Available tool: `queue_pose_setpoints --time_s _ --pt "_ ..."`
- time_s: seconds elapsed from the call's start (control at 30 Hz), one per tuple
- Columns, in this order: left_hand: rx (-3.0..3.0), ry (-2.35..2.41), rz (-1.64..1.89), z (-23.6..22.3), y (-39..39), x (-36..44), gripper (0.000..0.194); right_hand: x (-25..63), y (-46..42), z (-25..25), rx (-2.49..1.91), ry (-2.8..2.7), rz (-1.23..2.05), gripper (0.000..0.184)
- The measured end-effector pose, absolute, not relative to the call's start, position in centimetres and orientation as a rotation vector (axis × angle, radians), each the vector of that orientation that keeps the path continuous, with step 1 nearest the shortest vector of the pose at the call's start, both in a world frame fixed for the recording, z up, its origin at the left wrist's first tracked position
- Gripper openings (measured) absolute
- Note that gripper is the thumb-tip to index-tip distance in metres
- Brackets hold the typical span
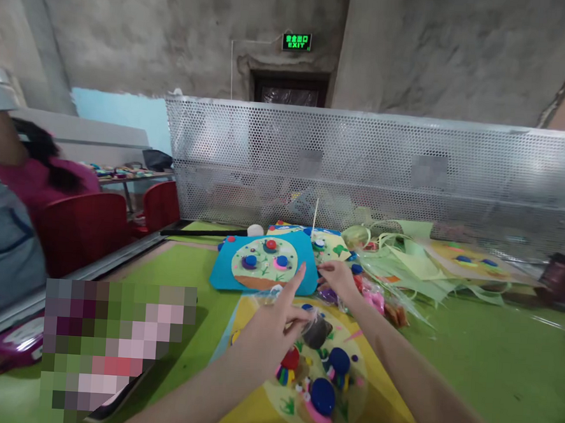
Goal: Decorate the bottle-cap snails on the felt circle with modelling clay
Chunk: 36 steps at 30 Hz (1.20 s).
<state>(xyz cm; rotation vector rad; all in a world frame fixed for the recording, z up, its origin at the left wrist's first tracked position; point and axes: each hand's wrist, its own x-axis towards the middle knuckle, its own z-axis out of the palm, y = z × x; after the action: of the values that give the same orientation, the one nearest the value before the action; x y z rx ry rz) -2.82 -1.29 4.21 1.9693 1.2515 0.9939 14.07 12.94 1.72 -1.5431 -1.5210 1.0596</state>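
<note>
My left hand (273, 326) is over the yellow card (384, 419), index finger stretched out, thumb and other fingers pinched at a clear plastic bag of dark clay (318, 332). On this card's pale oval sit clay snails, one with a blue shell (323, 396) and pink body, another with a red shell (290, 357). My right hand (339, 280) is beyond, fingers curled together beside the right edge of a blue card (218, 274) with clay figures. What its fingertips hold, if anything, is hidden. Bagged purple clay (328, 296) lies just below it.
Bagged pink clay (373, 300) and pale green paper strips (404, 260) lie to the right. A perforated metal screen (362, 159) stands behind the green table (483, 370). At left are a purple case (18, 345), a blurred-out item, red chairs (82, 234) and two people.
</note>
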Motion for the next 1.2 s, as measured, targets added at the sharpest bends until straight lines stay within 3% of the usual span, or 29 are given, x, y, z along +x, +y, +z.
queue_pose_setpoints --time_s 0.2,0.3,0.4,0.7,1.2 --pt "1.834 1.19 1.129 4.4 -1.4 -2.6 0.082 16.7 7.4 5.1 -1.394 -1.794 0.965 0.024" --pt "1.695 1.093 1.194 4.4 -1.6 -2.3 0.087 17.4 3.5 5.2 -1.219 -1.989 1.031 0.061" --pt "1.666 1.075 1.215 4.2 -1.7 -2.1 0.091 18.0 1.0 4.0 -1.079 -2.09 1.176 0.072" --pt "1.827 1.314 1.017 3.8 -1.8 -1.6 0.09 17.8 0.6 0.7 -1.066 -2.046 0.877 0.048" --pt "1.751 1.353 1.189 3.8 -2.3 -1.2 0.105 17.5 0.0 1.1 -1.046 -2.037 0.858 0.042"
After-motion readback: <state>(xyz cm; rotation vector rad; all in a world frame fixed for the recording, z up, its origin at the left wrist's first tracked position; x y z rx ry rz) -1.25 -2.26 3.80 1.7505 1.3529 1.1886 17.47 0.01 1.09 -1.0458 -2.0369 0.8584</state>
